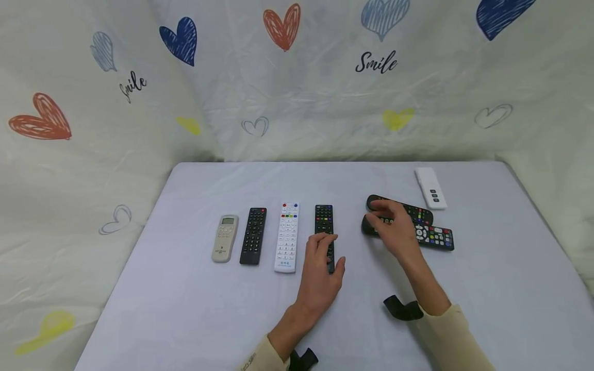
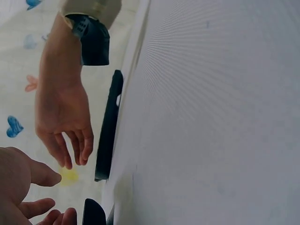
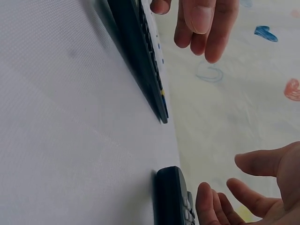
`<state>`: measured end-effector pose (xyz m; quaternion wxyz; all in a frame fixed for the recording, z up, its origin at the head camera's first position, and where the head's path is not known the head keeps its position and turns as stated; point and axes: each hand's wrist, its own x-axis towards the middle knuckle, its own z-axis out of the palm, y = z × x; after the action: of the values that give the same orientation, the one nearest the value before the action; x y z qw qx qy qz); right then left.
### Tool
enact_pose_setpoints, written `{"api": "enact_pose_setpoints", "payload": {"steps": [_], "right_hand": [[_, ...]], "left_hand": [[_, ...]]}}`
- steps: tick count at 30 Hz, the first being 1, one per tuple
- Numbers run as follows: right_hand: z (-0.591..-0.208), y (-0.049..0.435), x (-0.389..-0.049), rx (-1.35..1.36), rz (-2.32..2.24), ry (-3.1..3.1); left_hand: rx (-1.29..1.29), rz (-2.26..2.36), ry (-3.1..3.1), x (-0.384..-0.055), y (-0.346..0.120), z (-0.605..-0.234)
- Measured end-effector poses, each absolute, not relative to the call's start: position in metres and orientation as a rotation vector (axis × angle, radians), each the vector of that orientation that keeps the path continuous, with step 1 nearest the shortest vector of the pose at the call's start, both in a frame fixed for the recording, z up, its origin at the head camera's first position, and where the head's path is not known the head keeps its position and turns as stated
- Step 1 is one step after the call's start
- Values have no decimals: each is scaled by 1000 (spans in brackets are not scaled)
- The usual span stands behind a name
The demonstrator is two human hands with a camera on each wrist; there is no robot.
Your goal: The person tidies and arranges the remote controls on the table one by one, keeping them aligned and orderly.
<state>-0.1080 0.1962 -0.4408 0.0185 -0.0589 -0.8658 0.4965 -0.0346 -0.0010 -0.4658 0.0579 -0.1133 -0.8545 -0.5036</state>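
Note:
My left hand (image 1: 320,278) hovers just above the lower half of a slim black remote control (image 1: 324,219) in the middle of the table, its fingers loosely bent. A gap shows between those fingers and the remote (image 3: 140,56) in the right wrist view. My right hand (image 1: 396,229) is over two black remotes at the right, one behind (image 1: 417,213) and one in front (image 1: 441,238), which lie close together at a slant. Its fingers are relaxed, and its thumb and fingertips are apart. In the right wrist view, that hand (image 3: 262,183) stands off the nearest remote (image 3: 171,197), holding nothing.
Left of the middle remote, a white remote (image 1: 286,239), a black remote (image 1: 253,237) and a small beige remote (image 1: 225,238) stand in a row. A plain white remote (image 1: 430,188) lies at the back right. The white table (image 1: 195,309) meets a heart-printed cloth behind.

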Motion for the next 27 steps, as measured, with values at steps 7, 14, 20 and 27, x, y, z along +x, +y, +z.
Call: {"api": "enact_pose_setpoints", "payload": {"steps": [7, 14, 20, 27], "right_hand": [[-441, 202, -101, -199, 1543, -2662], [-436, 207, -95, -276, 1537, -2649], [-436, 212, -92, -310, 1494, -2666], [-438, 217, -89, -333, 1468, -2666]], "left_hand": [[-366, -1522, -2586, -36, 3, -466], [-365, -1524, -2612, -37, 8, -467], [-358, -1544, -2634, -39, 11, -466], [-363, -1594, -2635, -41, 14, -466]]}}
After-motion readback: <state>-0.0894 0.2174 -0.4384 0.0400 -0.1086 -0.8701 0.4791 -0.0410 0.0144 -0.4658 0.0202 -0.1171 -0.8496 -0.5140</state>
